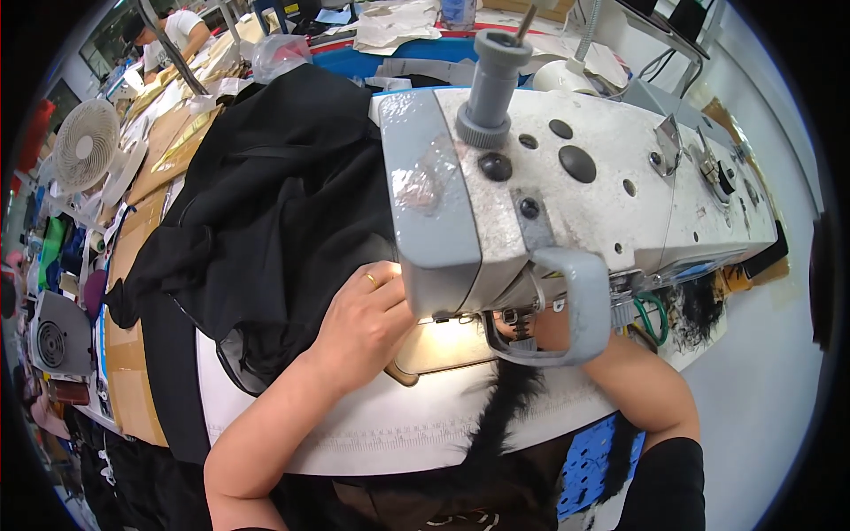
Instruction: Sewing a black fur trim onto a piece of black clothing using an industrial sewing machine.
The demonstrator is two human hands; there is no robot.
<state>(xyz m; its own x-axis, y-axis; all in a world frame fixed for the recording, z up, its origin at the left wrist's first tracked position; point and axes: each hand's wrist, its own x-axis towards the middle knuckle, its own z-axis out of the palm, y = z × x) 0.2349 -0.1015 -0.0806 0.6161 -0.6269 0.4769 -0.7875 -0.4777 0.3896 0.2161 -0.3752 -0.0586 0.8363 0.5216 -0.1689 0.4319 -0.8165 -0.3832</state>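
Observation:
My left hand (367, 314), with a ring on one finger, is beside the sewing machine's head (434, 177). Its fingers are bent and pressed together at the edge of a black garment (266, 195); the fingertips are hidden behind the machine. My right hand (551, 326) reaches in from the right behind the grey guard (584, 305), which covers its fingers. A lamp lights the metal plate (443, 350) between the hands. A black fluffy strip (509, 398) runs from under the guard down over the table's front edge.
The white sewing table (354, 434) has a ruler scale along its front. Cardboard (133, 372), a white fan (86, 146) and a grey box with a round vent (60, 341) lie to the left. Black fluff (699, 310) sits at the right. A person (177, 35) works at the far left.

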